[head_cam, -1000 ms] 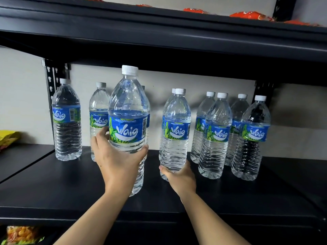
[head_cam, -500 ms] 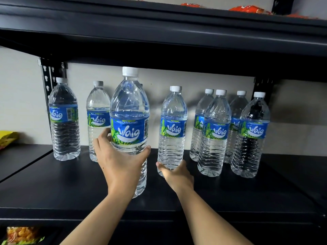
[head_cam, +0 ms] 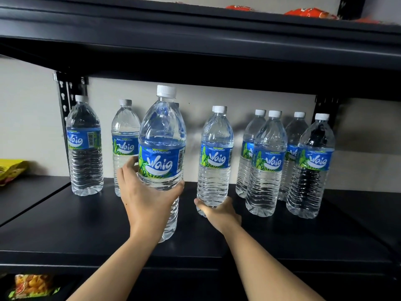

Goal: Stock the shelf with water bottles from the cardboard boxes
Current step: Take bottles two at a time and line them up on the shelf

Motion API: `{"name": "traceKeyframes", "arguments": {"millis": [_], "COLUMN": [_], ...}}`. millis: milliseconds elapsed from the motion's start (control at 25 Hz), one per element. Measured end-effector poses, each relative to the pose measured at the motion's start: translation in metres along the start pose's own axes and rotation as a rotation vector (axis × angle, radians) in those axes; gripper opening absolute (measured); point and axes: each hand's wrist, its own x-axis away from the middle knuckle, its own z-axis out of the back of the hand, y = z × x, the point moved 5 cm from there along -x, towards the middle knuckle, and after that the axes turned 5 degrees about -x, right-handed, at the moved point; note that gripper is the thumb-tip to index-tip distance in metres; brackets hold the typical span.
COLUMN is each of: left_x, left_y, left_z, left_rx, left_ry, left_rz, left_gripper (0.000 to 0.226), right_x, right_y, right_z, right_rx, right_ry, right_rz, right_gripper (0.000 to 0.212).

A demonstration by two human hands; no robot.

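Observation:
My left hand (head_cam: 145, 198) grips a large clear water bottle (head_cam: 162, 153) with a blue Waig label and white cap, upright near the front of the black shelf (head_cam: 86, 231). My right hand (head_cam: 217, 211) holds the base of a second bottle (head_cam: 216, 157) standing farther back, with another bottle's cap just behind it. Two bottles (head_cam: 84, 146) stand at the left rear. A group of several bottles (head_cam: 269, 164) stands at the right rear. No cardboard box is in view.
The upper black shelf (head_cam: 195, 35) hangs low over the bottle caps and carries orange packets (head_cam: 308, 13). A yellow packet (head_cam: 10, 170) lies on the neighbouring shelf at left. A snack packet (head_cam: 32, 285) sits on the shelf below. Perforated uprights (head_cam: 67, 98) stand at the back.
My right hand has kept hold of the second bottle's base and shifted it slightly back and right. The left-hand bottle stayed almost in place near the shelf front.

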Motion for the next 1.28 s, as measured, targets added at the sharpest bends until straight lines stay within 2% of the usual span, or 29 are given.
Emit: {"name": "traceKeyframes", "arguments": {"millis": [80,200,280,360,520,640,800,920,1040,1280], "left_x": [-0.002,-0.008,-0.016,-0.025,-0.032,-0.030,-0.029,-0.014,-0.001,-0.009], "left_y": [-0.003,-0.006,-0.011,-0.019,-0.039,-0.051,-0.062,-0.088,-0.112,-0.111], "left_z": [-0.001,-0.006,-0.014,-0.024,-0.043,-0.052,-0.058,-0.057,-0.054,-0.063], "left_rx": [-0.007,-0.012,-0.010,-0.016,0.012,0.015,-0.015,-0.064,-0.154,-0.266], "left_ry": [-0.018,-0.032,-0.026,-0.024,-0.020,-0.039,-0.116,-0.307,-0.457,-0.459], "left_rz": [0.003,0.013,0.027,0.048,0.090,0.045,0.012,0.135,0.221,0.275], "left_gripper": [0.100,0.098,0.097,0.098,0.095,0.093,0.103,0.112,0.099,0.091], "right_x": [-0.007,-0.002,0.006,0.004,-0.001,-0.005,-0.005,0.000,0.002,0.008], "right_y": [0.001,0.007,0.015,0.021,0.020,0.022,0.022,0.018,0.015,0.011], "right_z": [0.002,0.015,0.022,0.020,0.013,0.013,0.014,0.016,0.020,0.022], "right_rx": [-0.017,0.286,0.515,0.606,0.658,0.684,0.651,0.652,0.618,0.605], "right_ry": [-0.137,-0.196,-0.149,-0.173,-0.185,-0.153,-0.135,-0.125,-0.084,-0.063], "right_rz": [0.038,0.182,0.224,0.198,0.191,0.210,0.223,0.248,0.273,0.269], "right_gripper": [0.087,0.079,0.096,0.110,0.111,0.110,0.109,0.107,0.099,0.097]}}
